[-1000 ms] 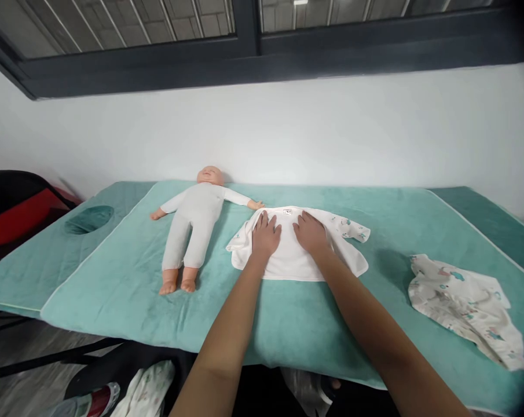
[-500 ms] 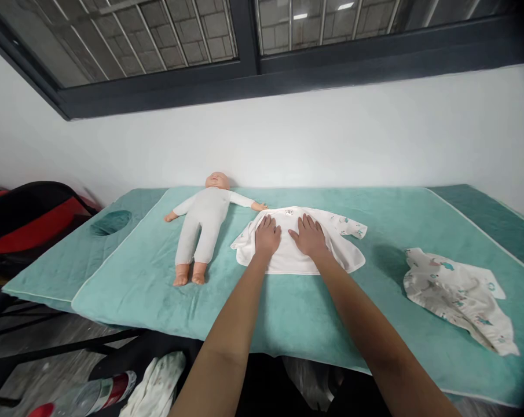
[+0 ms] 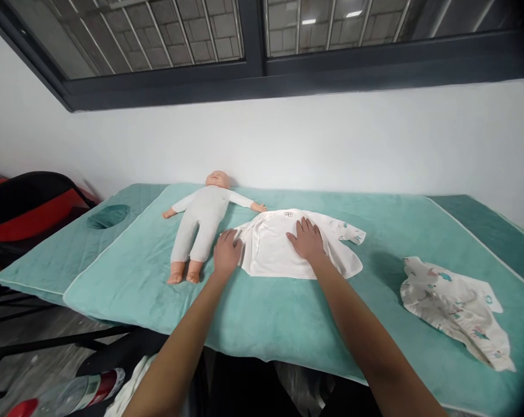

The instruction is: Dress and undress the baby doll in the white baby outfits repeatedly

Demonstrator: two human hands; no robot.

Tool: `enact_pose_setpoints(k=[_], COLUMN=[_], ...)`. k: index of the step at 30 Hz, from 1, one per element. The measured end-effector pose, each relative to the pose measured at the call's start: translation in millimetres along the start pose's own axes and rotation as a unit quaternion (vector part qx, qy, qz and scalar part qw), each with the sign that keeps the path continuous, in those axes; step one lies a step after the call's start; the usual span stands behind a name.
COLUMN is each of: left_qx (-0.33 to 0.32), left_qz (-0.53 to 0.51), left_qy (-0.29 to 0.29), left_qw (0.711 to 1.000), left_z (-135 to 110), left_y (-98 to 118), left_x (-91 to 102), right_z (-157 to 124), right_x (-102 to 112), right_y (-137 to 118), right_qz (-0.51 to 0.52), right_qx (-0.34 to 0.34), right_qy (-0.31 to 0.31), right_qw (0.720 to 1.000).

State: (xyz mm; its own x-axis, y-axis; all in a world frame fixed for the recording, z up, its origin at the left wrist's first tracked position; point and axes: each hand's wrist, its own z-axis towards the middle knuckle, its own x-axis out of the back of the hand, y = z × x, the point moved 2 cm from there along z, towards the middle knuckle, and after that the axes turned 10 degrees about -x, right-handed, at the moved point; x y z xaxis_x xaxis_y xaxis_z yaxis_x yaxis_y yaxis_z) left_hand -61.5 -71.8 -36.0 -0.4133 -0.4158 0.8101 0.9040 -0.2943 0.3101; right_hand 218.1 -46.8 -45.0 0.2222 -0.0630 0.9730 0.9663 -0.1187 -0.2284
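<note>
A small white baby top [image 3: 279, 249] lies spread on the teal towel [image 3: 288, 313] that covers the table. My right hand [image 3: 306, 238] rests flat on the middle of the top, fingers stretched out. At the top's left edge my left hand [image 3: 226, 253] lies with fingers apart, covering the left sleeve and holding nothing. A baby doll [image 3: 201, 223] in a pale grey suit lies on its back just left of that hand, its head toward the wall.
A crumpled patterned garment [image 3: 455, 307] lies at the right of the towel. A round face hole [image 3: 109, 216] shows at the table's left end. A black and red chair [image 3: 22, 208] stands far left. Cloth and a bottle [image 3: 62, 397] lie on the floor below.
My left hand has slid left, from the middle of the white top to its left edge. The right hand stays pressed on the top. The view has shifted slightly.
</note>
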Motion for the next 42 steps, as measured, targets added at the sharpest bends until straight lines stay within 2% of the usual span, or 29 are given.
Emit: enact_pose_setpoints(k=[3,6,14,17,19,21,24,31,34,42], left_qx=[0.052,0.09,0.121,0.127,0.127,0.126,0.134,0.164,0.163,0.156], left_qz=[-0.035,-0.055,-0.06,-0.061,-0.063,-0.067,-0.07,-0.056,-0.045,-0.031], left_qy=[-0.004,0.021,0.082,0.102,0.109,0.11,0.108,0.096,0.088,0.079], left_qw=[0.998,0.994,0.988,0.985,0.984,0.984,0.982,0.98,0.982,0.984], left_z=[10,21,45,45,43,41,39,38,38,38], left_y=[-20,-31,-49,-49,-46,-43,-40,-40,-41,-41], left_x=[-2.6,-8.5,-13.8,-13.5,-12.5,-11.1,-9.4,-9.5,-9.9,-11.9], right_z=[0,0,-1,-11,-22,-32,-41,-35,-42,-86], right_x=[0,0,3,6,5,3,1,-6,-7,-7], right_y=[0,1,0,-13,-25,-36,-46,-78,-92,-89], right_qz=[-0.001,-0.004,-0.007,0.0,0.008,0.012,0.011,-0.001,0.0,0.031], right_qx=[-0.002,0.0,0.012,0.1,0.18,0.228,0.24,0.277,0.298,0.395], right_qy=[-0.001,-0.001,0.016,0.041,0.026,0.003,-0.002,-0.017,-0.03,-0.039], right_qw=[1.0,1.0,1.0,0.994,0.983,0.974,0.971,0.961,0.954,0.917])
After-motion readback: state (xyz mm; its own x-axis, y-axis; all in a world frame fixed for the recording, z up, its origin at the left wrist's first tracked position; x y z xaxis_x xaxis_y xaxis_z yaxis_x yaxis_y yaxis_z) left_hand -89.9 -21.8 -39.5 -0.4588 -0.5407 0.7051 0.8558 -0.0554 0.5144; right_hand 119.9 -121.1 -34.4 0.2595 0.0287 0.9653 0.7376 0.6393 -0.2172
